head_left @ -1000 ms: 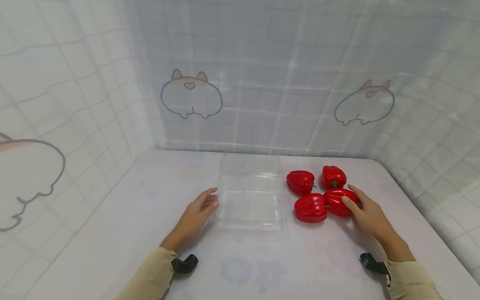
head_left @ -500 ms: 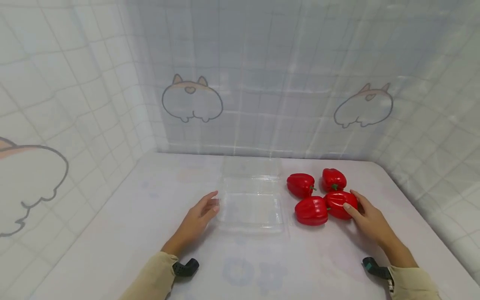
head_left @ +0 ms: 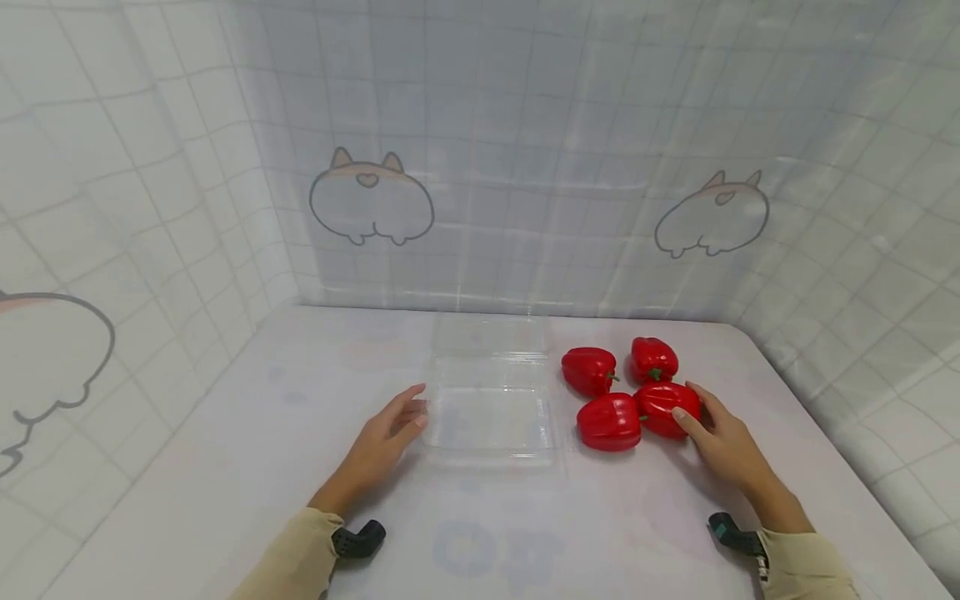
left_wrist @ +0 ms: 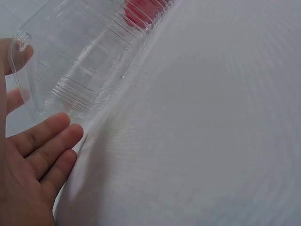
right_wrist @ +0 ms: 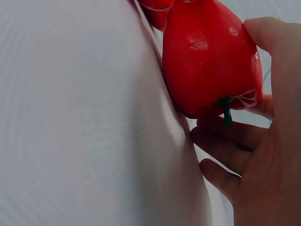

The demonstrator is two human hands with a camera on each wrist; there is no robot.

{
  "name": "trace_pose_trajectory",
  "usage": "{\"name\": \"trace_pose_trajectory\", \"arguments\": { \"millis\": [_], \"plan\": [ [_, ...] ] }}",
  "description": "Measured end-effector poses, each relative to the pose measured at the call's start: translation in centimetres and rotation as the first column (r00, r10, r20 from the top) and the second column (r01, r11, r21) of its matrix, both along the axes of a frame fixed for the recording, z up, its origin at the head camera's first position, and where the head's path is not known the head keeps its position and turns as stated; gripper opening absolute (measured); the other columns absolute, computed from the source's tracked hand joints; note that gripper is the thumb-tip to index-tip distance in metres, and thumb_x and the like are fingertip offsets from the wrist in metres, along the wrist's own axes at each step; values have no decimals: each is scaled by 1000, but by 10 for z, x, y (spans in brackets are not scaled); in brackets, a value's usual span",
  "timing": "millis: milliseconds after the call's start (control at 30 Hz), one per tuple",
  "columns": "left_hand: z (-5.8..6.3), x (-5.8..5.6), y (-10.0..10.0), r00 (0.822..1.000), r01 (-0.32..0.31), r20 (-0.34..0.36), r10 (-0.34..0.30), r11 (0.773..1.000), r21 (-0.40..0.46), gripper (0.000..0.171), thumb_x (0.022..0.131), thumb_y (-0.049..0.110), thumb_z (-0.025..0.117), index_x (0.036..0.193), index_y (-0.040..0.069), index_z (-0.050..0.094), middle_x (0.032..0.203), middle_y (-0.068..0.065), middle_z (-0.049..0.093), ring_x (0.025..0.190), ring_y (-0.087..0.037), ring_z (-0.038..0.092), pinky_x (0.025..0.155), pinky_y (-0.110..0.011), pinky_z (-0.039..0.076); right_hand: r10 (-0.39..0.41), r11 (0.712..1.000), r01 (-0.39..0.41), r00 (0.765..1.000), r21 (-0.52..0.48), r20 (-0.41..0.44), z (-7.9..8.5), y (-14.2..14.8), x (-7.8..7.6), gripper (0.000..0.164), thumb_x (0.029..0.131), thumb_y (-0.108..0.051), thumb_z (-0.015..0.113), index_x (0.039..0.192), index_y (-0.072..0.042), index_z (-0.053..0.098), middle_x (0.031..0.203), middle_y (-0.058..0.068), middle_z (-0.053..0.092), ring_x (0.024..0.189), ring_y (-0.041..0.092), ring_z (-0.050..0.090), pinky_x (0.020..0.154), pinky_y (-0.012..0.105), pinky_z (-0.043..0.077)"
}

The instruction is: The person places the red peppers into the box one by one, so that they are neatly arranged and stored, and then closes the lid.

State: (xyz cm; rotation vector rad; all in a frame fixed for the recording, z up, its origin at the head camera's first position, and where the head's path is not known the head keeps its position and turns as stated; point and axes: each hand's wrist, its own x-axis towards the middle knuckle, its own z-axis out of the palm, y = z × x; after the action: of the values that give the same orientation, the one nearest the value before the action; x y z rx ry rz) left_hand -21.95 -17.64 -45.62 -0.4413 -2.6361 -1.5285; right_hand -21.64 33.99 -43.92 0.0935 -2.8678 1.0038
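Note:
My left hand (head_left: 381,446) is at the left edge of an open clear plastic clamshell container (head_left: 491,421). Its relaxed fingers (left_wrist: 56,150) lie right at the container's wall, and part of the hand shows through the plastic. On the right, my right hand (head_left: 723,437) holds a glossy red bell pepper (head_left: 667,408) between thumb and fingers, at its stem end. The green stem (right_wrist: 226,115) points towards the palm. That pepper rests on the table against another red bell pepper (head_left: 609,422) to its left.
Two more red bell peppers, one to the left (head_left: 588,371) and one to the right (head_left: 654,360), lie behind. The container's lid (head_left: 491,336) is folded back towards the rear wall. A white grid-patterned curtain (head_left: 495,167) encloses the white table (head_left: 337,350).
The head view has shifted slightly, so everything appears a little further left. Both hands keep their places beside the container and the pepper.

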Motion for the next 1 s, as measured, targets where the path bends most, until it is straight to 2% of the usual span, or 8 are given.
{"name": "trace_pose_trajectory", "arguments": {
  "millis": [300, 433, 667, 867, 1000],
  "plan": [
    [3, -4, 0, 1000, -7, -15, 7, 1000, -18, 51, 102, 43, 56, 150, 25, 47, 141, -5, 57, 124, -23, 56, 107, -51, 42, -11, 1000, 11, 1000, 6, 17, 4, -3, -2, 86, 100, -53, 53, 157, 2, 19, 151, 34, 33, 132, 54, 37, 98, 67, 43],
    [3, -3, 2, 1000, -15, 19, 16, 1000, -26, 50, 102, 43, 56, 149, 29, 47, 142, -2, 57, 125, -21, 56, 107, -52, 42, -15, 1000, 14, 1000, 20, 26, 3, -1, 0, 86, 100, -52, 52, 156, 4, 19, 150, 35, 33, 132, 55, 37, 97, 68, 42],
    [7, -1, 4, 1000, -10, -2, 10, 1000, -17, 51, 102, 40, 57, 150, 24, 47, 141, -4, 57, 125, -22, 56, 107, -53, 42, -19, 1000, 19, 1000, -2, 25, 6, 1, 3, 86, 100, -52, 53, 156, 3, 19, 151, 34, 32, 132, 55, 36, 96, 69, 43],
    [2, 0, 3, 999, -24, 29, 25, 999, -23, 50, 102, 41, 57, 150, 26, 47, 141, -1, 57, 126, -20, 56, 108, -52, 41, -24, 999, 26, 998, -42, 55, 3, 1, 4, 87, 100, -54, 52, 156, 4, 19, 151, 34, 32, 132, 55, 35, 97, 68, 43],
    [2, 2, 1, 999, -31, 19, 32, 999, -9, 52, 102, 42, 57, 150, 25, 48, 139, -1, 59, 124, -20, 57, 107, -50, 42, -12, 998, 15, 999, -64, 49, 4, 0, 0, 87, 99, -53, 54, 156, 4, 20, 151, 33, 32, 133, 54, 35, 98, 67, 43]
  ]
}}
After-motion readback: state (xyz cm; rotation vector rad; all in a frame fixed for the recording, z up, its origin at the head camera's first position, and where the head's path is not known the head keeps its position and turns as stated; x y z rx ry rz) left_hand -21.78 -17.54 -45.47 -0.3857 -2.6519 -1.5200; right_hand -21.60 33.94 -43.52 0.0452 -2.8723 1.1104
